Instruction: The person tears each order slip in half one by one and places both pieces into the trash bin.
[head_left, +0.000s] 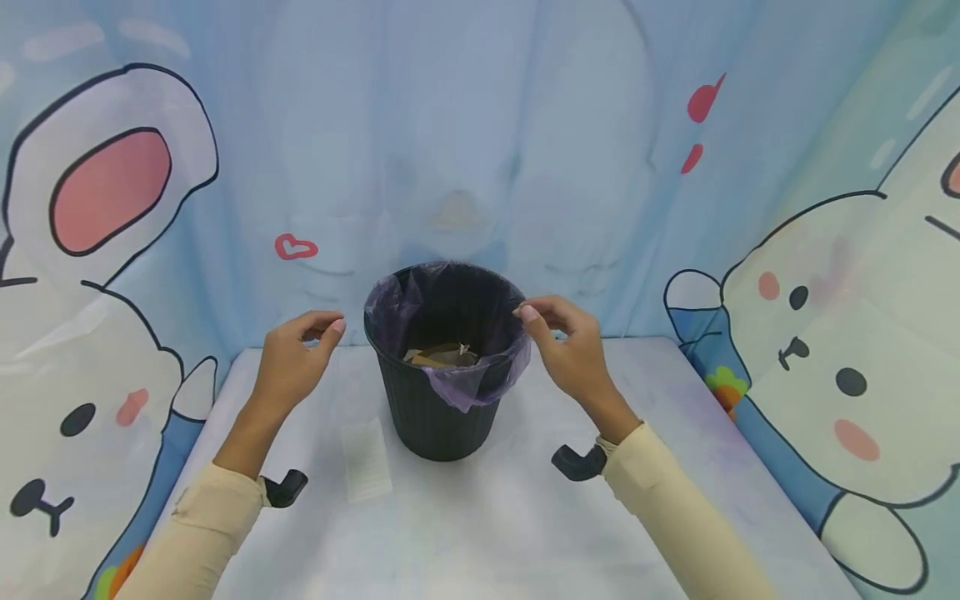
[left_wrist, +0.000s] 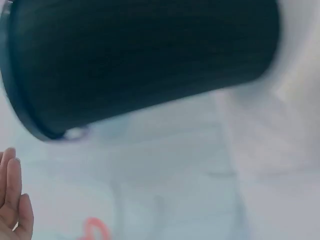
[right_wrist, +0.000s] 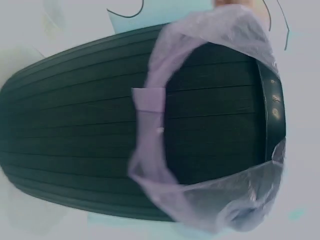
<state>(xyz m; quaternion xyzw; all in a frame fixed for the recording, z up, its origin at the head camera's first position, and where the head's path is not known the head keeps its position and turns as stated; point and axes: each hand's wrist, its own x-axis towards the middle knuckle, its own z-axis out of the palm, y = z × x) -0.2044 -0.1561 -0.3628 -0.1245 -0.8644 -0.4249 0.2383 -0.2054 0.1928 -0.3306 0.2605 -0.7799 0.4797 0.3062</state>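
Observation:
A black trash bin (head_left: 442, 425) stands on the table, lined with a thin purple trash bag (head_left: 468, 387). The bag's edge hangs over the rim at the front and right; along the left it lies inside. Brown scraps (head_left: 442, 357) lie at the bottom. My right hand (head_left: 573, 342) is at the right rim, thumb and forefinger pinching the bag's edge. In the right wrist view the folded-over bag (right_wrist: 150, 125) rings the bin's mouth. Left of the bin, my left hand (head_left: 296, 358) hovers apart from it, holding nothing; its fingers (left_wrist: 14, 180) look fairly straight in the left wrist view.
A pale sheet of paper (head_left: 367, 460) lies on the white tabletop (head_left: 480, 533), left of the bin. A blue curtain (head_left: 465, 125) with cartoon rabbits hangs behind and on both sides. Black curved pieces (head_left: 579, 462) stick out at both wrists.

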